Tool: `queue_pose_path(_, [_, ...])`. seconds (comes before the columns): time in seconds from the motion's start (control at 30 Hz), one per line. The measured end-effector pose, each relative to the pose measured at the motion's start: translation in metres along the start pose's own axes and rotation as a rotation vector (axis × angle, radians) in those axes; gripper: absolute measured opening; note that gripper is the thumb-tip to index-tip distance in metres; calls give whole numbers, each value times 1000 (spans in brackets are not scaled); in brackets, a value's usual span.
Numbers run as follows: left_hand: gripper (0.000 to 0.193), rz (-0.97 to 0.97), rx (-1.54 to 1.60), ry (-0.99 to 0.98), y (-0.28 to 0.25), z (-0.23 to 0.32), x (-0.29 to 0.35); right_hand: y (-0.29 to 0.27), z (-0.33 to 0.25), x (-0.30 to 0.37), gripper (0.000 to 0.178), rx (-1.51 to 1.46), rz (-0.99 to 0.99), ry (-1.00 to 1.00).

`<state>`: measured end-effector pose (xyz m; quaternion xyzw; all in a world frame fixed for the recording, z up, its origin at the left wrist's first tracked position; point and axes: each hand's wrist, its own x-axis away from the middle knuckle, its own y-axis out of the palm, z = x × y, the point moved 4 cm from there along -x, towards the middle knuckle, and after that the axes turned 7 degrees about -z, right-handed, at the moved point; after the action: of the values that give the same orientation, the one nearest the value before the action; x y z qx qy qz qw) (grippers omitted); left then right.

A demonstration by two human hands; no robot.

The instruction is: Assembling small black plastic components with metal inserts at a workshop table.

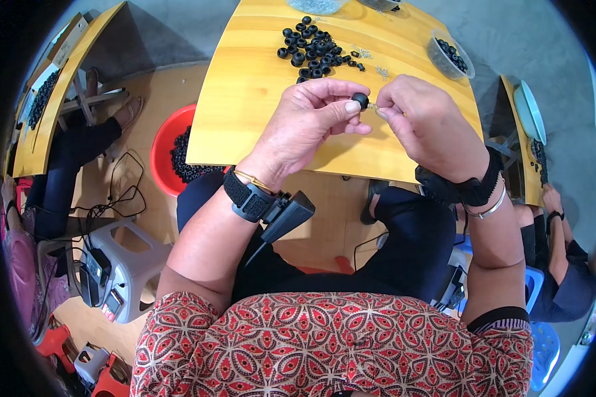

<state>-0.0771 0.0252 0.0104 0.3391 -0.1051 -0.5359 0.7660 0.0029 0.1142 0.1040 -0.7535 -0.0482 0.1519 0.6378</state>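
Note:
My left hand (304, 122) pinches a round black knob-like part (359, 99) between thumb and fingertips, above the near half of the yellow table (238, 106). Close on its right side, my right hand (424, 122) is closed with thumb and forefinger on a small shiny metal piece (373, 106), which meets or nearly meets the black part; its exact kind is too small to tell. Beyond my hands lies a loose heap of similar black parts (314, 49). Small shiny metal bits (381, 72) are scattered to the right of that heap.
A clear plastic bowl (470, 69) with black parts sits at the table's right edge. A red basin (159, 155) of black rings stands left, below the table. A grey stool (136, 248) with devices and cables is at lower left. People sit at side tables left and right.

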Motion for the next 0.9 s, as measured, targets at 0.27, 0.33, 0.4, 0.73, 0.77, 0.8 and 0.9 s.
queue_pose_path(0.27, [21, 24, -282, -33, 4, 0, 0, 6, -1, -1, 9, 108, -62, -33])
queue_pose_path(0.33, [21, 5, -325, -101, 4, 0, 1, 6, -1, -3, 9, 134, -73, -58])
queue_pose_path(0.4, [21, -16, -171, -109, 2, -5, 1, 3, -3, -6, 9, 157, -90, -96])
queue_pose_path(0.73, [23, -213, 427, -44, 4, -7, 2, 23, 45, 38, 24, -1872, 448, 428])
queue_pose_path(0.77, [23, -222, 442, -34, 5, -7, 2, 29, 45, 41, 25, -1924, 489, 460])
queue_pose_path(0.8, [21, -248, 466, -27, 5, -7, 2, 34, 44, 43, 26, -1977, 531, 493])
queue_pose_path(0.9, [20, -274, 505, -27, 5, -10, 0, 44, 34, 43, 21, -2190, 558, 506])
